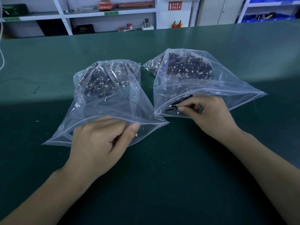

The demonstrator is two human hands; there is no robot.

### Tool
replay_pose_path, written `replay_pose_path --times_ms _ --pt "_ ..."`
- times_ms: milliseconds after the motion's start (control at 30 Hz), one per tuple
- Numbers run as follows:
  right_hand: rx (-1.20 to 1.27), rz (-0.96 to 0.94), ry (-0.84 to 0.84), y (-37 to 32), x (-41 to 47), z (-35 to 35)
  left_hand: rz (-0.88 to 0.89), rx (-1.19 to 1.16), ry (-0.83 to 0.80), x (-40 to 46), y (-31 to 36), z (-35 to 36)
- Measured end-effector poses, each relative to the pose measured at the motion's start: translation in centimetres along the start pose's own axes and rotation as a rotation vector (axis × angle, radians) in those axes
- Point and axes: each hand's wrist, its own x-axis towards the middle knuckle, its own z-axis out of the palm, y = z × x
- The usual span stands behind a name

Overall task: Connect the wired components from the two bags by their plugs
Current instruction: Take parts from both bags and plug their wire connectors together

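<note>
Two clear plastic bags lie open-mouthed toward me on the green table, each holding several dark wired components with small white plugs. My left hand (pixel 100 138) reaches into the mouth of the left bag (pixel 90 111), fingers under the plastic, and pinches a small white-plugged piece (pixel 136 135) by the thumb. My right hand (pixel 209 114) sits at the mouth of the right bag (pixel 227 88) and pinches a dark wired component (pixel 174 106) with its fingertips.
The green table (pixel 48 65) stretches far to every side. White shelving (pixel 65 15) with boxes, two red extinguishers (pixel 177 24) and blue bins (pixel 267 17) stands behind the table's far edge. A white cord (pixel 2 59) hangs at the far left.
</note>
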Motion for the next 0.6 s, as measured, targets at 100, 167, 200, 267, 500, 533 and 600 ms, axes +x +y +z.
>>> replay_pose_path --times_ms 100,167,200,267,500,533,600 --pt "-0.033 0.057 0.084 0.6 0.2 -0.2 0.044 0.027 0.032 0.0 -0.6 -0.3" --pt "-0.074 0.069 0.118 0.8 0.2 -0.4 0.068 0.075 0.034 0.0 -1.1 -0.3" --pt "-0.109 0.074 0.116 0.8 0.2 -0.4 0.083 0.108 0.028 0.1 -1.4 -0.3" --pt "-0.168 0.087 0.091 0.7 0.2 -0.4 0.109 0.18 0.0 0.3 -1.8 -0.1" --pt "-0.197 0.165 0.098 -0.1 0.1 -0.3 -0.041 0.246 -0.265 0.0 -2.0 0.4" --pt "-0.192 0.17 0.105 -0.3 0.1 -0.2 -0.055 0.237 -0.287 0.0 -1.9 0.3" --pt "-0.147 0.144 0.116 -0.9 -0.1 -0.2 -0.082 0.211 -0.33 0.0 -1.6 0.1"
